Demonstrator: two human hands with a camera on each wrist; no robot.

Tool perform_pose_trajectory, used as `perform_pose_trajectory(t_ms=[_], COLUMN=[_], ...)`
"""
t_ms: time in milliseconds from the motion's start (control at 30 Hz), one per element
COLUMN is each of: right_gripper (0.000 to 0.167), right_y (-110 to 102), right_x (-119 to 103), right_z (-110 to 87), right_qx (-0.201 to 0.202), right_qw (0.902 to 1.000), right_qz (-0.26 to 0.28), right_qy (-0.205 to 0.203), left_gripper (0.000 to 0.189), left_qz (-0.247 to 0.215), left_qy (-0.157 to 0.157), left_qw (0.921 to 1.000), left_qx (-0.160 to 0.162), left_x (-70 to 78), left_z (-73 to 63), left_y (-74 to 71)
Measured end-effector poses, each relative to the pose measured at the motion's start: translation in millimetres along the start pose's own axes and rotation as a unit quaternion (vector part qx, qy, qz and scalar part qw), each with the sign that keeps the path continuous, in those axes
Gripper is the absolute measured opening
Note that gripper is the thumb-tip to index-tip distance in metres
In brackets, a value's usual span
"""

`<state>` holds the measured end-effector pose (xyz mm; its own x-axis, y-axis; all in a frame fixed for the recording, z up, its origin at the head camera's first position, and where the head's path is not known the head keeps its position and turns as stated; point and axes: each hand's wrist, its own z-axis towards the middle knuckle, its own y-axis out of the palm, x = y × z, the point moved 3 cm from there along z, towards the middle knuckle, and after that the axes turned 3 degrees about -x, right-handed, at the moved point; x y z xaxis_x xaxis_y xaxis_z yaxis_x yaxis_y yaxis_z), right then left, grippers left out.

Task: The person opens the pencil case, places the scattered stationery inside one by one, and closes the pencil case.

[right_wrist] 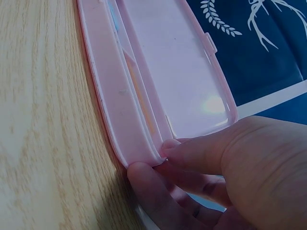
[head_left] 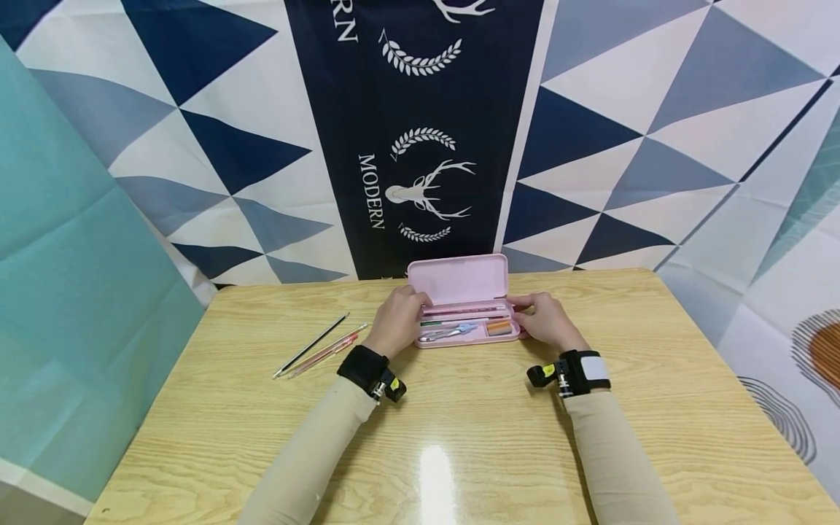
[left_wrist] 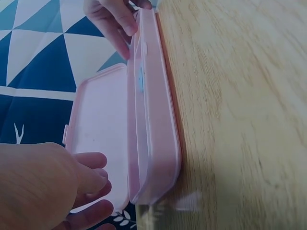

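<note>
A pink pencil case (head_left: 457, 281) lies on the table with its lid raised at the back. It holds a silver and blue compass (head_left: 453, 332), pencils in a rear row and an orange item (head_left: 500, 327) at the right. My right hand (right_wrist: 192, 167) pinches the case's right end between thumb and fingers. At the other end my left hand (head_left: 398, 317) hovers, its loosely bent fingers (left_wrist: 91, 179) in front of the lid in the left wrist view.
Left of the left hand lie several pencils, a black one (head_left: 311, 344) and pinkish ones (head_left: 328, 353), on the wooden table (head_left: 485, 430). A patterned cloth (head_left: 420, 109) hangs right behind the table's far edge.
</note>
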<state>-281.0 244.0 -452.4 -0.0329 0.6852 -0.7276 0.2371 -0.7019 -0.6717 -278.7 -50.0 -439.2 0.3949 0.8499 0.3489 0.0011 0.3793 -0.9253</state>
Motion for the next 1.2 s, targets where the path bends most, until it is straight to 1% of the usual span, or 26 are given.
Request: perform_pose_trajectory(t_ms=[67,100,133,200,300,367,433,500,533,600,667,700,733,767,833,867,900,933,967,1000,1033,1167,1200], right_gripper=[0.044,0.044,0.044,0.044,0.044,0.043,0.043,0.044,0.044,0.044,0.044,0.044,0.044,0.044,0.043,0.043,0.043,0.043,0.043,0.043,0.043,0.042,0.042], right_y=[0,0,0,0,-1,-1,-1,-1,-1,-1,0,0,0,-1,-1,-1,0,0,0,0,0,0,0], right_x=[0,0,0,0,-1,0,0,1,1,1,2,2,1,1,1,1,0,0,-1,-1,-1,-1,-1], right_z=[0.8,1.1,1.1,0.3,-0.3,-0.5,-0.3,-0.1,-0.1,-0.2,0.2,0.4,0.4,0.6,0.7,0.7,0.6,0.5,0.4,0.4,0.7,0.5,0.5], right_qx=[0.0,0.001,0.001,0.0,0.002,0.004,0.004,0.003,0.002,-0.001,0.0,0.0,0.001,0.002,0.004,0.004,0.005,0.005,0.006,0.006,0.007,0.006,0.005], right_qw=[1.0,1.0,1.0,1.0,1.0,0.9999,0.9999,0.9999,0.9999,0.9999,0.9998,0.9998,0.9998,0.9998,0.9998,0.9998,0.9999,0.9999,0.9999,0.9999,0.9999,0.9999,0.9999], right_qz=[0.0,0.0,0.0,-0.001,-0.005,-0.007,-0.008,-0.008,-0.007,-0.007,-0.007,-0.008,-0.008,-0.008,-0.008,-0.008,-0.008,-0.007,-0.006,-0.008,-0.008,-0.009,-0.01], right_qy=[0.002,0.002,0.003,0.003,0.005,0.007,0.009,0.012,0.013,0.016,0.019,0.018,0.017,0.017,0.017,0.016,0.014,0.014,0.015,0.013,0.012,0.009,0.009], left_gripper=[0.026,0.024,0.021,0.021,0.021,0.024,0.023,0.024,0.023,0.024,0.025,0.026,0.026,0.027,0.027,0.027,0.027,0.026,0.026,0.026,0.026,0.029,0.03], left_qz=[-0.006,-0.008,-0.006,0.001,0.01,0.021,0.022,0.025,0.03,0.028,0.028,0.027,0.028,0.02,0.02,0.02,0.02,0.021,0.027,0.028,0.033,0.032,0.03], left_qy=[-0.002,0.008,0.011,0.017,0.026,0.017,0.018,0.014,0.013,0.008,0.011,0.011,0.01,0.01,0.019,0.017,0.021,0.026,0.031,0.03,0.027,0.016,0.013], left_qw=[1.0,0.9998,0.9997,0.9994,0.9985,0.9986,0.9983,0.9984,0.9982,0.9988,0.9987,0.9987,0.9986,0.9987,0.9976,0.9977,0.9971,0.9966,0.9961,0.9962,0.9964,0.9968,0.9968], left_qx=[0.004,0.018,0.021,0.029,0.048,0.045,0.05,0.049,0.05,0.041,0.042,0.043,0.043,0.046,0.064,0.063,0.071,0.075,0.078,0.077,0.074,0.072,0.073], left_x=[-3.7,-14.3,-17.0,-32.6,-64.1,-67.3,-76.4,-76.7,-69.1,-62.1,-58.9,-59.9,-61.8,-71.7,-82.6,-86.4,-90.8,-92.4,-86.9,-86.1,-79.5,-84.9,-94.2], left_z=[-1.2,1.2,-0.3,7.1,21.2,24.0,26.1,23.9,16.7,10.3,3.8,2.1,0.9,5.3,5.3,5.2,5.1,3.6,-2.5,-4.6,-10.7,-15.9,-12.2], left_y=[-0.3,8.2,7.7,20.8,49.3,50.6,56.6,53.8,43.0,32.0,22.9,21.7,21.6,31.2,39.3,42.3,46.3,46.7,38.5,35.9,26.7,24.0,32.5])
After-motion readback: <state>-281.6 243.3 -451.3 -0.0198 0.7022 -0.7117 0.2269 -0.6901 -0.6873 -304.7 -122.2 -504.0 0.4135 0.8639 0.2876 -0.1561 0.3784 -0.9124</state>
